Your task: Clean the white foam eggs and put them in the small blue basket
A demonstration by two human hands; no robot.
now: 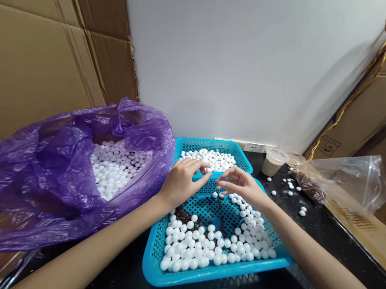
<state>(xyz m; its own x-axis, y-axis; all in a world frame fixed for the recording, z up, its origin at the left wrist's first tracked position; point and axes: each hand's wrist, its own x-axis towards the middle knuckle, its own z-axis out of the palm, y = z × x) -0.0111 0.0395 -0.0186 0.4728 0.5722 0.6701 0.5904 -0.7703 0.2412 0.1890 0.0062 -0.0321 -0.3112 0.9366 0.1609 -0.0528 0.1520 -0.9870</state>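
Note:
Over the front blue basket (218,272), my left hand (179,182) pinches a small white ball (208,170) between thumb and fingers. My right hand (243,184) faces it from the right, just apart, with its fingertips drawn together; whatever they may hold is too small to make out. Many loose white balls (193,249) line the near and right sides of the front basket. Dark brown bits (184,216) are scattered on its mesh floor. Behind the hands, a second blue basket (244,161) holds more white balls (209,157).
A purple plastic bag (59,161) full of white balls stands open on the left. On the black counter (324,247) at right are a lidded cup (274,163), stray balls and a clear zip bag (354,180) with brown bits. Cardboard (40,38) and a white wall (230,61) enclose the counter.

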